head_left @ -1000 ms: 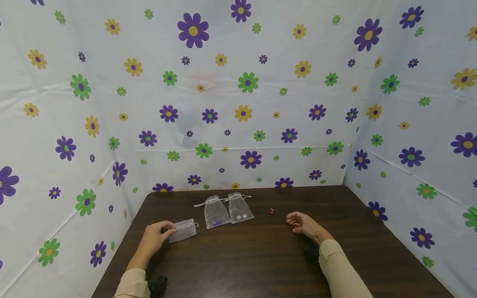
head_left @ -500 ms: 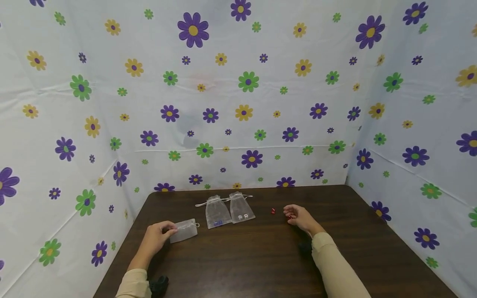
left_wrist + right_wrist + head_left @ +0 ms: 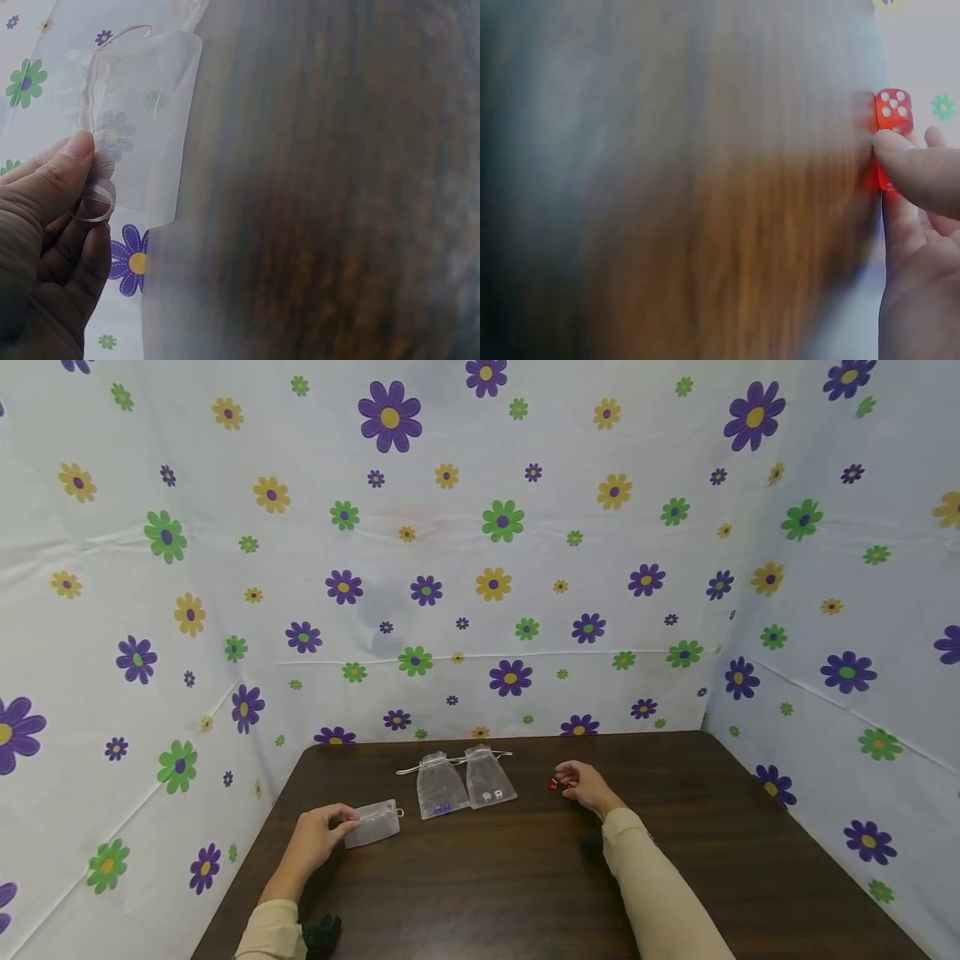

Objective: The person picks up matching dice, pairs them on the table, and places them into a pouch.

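My left hand [image 3: 315,837] pinches a sheer white drawstring pouch [image 3: 375,824] between thumb and fingers, at the left of the table. Close up in the left wrist view, the pouch [image 3: 150,112] looks flat and see-through, its cord looped near the fingers. Toward the back right, my right hand [image 3: 588,789] holds a red die [image 3: 567,786] at the table's surface. Just left of it lies a second red die [image 3: 553,784]. The right wrist view has that second die [image 3: 894,111] right at the thumb tip, with the held die [image 3: 885,178] partly hidden behind the thumb.
Two more sheer pouches lie at the back middle: one pouch [image 3: 438,781] holds blue dice, the other pouch [image 3: 486,772] white dice. Their cords spread sideways. A flower-print cloth [image 3: 450,552] encloses the back and sides of the dark wooden table [image 3: 480,885].
My right hand has moved left and away from me with its red die, up to the other red die. My left hand keeps its pinch on the pouch, almost still.
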The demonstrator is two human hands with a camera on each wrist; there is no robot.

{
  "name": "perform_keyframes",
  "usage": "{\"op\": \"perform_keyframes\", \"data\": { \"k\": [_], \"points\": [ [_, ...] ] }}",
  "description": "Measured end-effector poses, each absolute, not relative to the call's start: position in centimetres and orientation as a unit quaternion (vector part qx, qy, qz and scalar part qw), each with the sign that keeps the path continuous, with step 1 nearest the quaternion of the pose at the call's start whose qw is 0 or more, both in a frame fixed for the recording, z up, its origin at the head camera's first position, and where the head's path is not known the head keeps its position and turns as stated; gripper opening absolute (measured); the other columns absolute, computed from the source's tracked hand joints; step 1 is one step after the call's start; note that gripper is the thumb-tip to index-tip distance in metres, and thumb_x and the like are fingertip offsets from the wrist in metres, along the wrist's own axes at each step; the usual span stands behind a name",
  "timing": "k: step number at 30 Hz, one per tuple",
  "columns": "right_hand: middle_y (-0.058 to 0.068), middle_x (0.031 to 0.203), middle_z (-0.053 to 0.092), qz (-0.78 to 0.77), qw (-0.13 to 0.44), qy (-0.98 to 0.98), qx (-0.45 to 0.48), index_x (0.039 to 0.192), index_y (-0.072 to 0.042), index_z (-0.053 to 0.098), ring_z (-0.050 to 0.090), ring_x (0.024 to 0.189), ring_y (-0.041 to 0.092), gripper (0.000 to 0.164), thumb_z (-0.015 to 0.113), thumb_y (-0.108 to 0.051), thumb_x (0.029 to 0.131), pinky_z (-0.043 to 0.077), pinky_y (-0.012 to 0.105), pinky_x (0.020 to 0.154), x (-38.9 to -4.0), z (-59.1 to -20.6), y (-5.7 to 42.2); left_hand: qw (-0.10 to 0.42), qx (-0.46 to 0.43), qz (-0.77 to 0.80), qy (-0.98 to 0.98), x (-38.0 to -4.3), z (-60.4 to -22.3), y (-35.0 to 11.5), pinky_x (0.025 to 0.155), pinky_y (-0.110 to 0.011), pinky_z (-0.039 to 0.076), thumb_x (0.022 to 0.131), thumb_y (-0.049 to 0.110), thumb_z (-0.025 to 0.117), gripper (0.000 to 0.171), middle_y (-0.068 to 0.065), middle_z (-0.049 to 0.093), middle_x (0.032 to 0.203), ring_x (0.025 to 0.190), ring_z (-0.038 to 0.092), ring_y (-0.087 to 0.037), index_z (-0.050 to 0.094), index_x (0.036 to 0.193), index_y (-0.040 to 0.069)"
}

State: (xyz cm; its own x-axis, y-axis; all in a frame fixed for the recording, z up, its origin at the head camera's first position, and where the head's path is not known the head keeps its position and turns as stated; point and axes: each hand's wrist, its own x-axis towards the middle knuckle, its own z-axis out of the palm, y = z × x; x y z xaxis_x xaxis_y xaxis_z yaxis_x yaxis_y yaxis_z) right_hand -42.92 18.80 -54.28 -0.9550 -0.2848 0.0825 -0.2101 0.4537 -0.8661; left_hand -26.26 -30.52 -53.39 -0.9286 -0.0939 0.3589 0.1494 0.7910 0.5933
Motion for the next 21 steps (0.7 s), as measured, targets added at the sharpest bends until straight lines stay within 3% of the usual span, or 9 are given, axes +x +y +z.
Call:
{"op": "perform_keyframes", "data": {
  "k": [21],
  "points": [
    [0.021, 0.114, 0.067, -0.479, 0.045, 0.862, -0.158, 0.121, 0.010, 0.060, 0.061, 0.102, 0.031, 0.043, 0.065, 0.025, 0.081, 0.052, 0.046, 0.092, -43.7, -54.2, 17.5, 0.181, -0.009, -0.324, -0.928, -26.5, -53.1, -30.4, 0.075, -0.040, 0.054, 0.086, 0.009, 0.081, 0.007, 0.000, 0.073, 0.084, 0.075, 0.061, -0.016, 0.075, 0.089, 0.013]
  ]
}}
